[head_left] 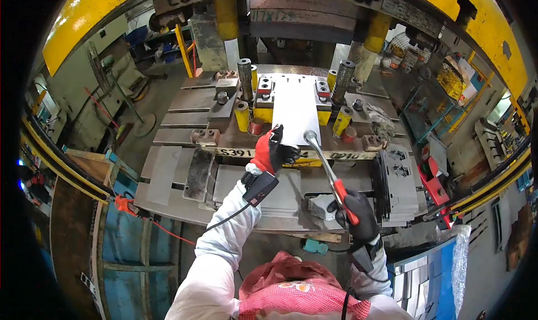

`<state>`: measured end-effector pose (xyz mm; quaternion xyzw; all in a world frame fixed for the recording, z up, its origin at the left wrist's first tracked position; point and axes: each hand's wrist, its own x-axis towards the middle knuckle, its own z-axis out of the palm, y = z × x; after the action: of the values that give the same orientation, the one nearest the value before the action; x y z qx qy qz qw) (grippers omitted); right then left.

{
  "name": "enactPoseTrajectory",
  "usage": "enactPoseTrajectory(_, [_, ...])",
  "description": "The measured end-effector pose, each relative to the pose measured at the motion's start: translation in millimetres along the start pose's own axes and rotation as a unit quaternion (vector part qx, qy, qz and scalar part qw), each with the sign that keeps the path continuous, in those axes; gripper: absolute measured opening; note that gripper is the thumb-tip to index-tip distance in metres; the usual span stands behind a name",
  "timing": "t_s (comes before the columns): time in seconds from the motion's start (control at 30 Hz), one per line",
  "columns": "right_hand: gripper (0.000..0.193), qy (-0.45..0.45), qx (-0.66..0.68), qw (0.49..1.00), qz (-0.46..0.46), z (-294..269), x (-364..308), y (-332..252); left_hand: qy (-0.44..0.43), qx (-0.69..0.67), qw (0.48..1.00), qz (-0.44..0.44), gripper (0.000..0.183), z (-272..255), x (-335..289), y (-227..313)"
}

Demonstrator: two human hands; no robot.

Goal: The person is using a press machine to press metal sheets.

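A pale flat metal sheet [297,109] lies on the die between the guide posts. My left hand [272,152], in a red and black glove, is at the sheet's near left corner. Its fingers point up along the left edge, with the thumb spread away below the near edge; the corner itself is hidden. In a black glove, my right hand [359,216] grips the red handle of a long metal rod tool [324,162]. The tool's round head rests against the sheet near its front right corner.
Dark guide posts [343,79] and yellow cylinders [242,116] flank the die. Stacked cut metal plates [399,180] lie on the bed at right, more flat plates [286,188] in front. A blue frame [126,252] stands lower left. Yellow press framing [89,17] arches overhead.
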<state>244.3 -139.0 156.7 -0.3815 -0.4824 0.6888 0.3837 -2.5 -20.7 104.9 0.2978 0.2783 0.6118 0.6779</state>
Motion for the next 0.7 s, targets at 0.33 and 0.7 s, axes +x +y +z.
enactPoseTrajectory(0.33, [0.049, 0.067, 0.044, 0.997, -0.011, 1.2, -8.3, 8.9, 0.057, 0.055, 0.997, 0.016, 0.039, -7.8, 12.2, -14.1])
enactPoseTrajectory(0.7, [0.047, 0.088, 0.033, 0.996, 0.006, -4.0, -8.4, 5.3, 0.049, 0.026, 0.998, 0.021, 0.04, -15.4, 24.4, -25.0])
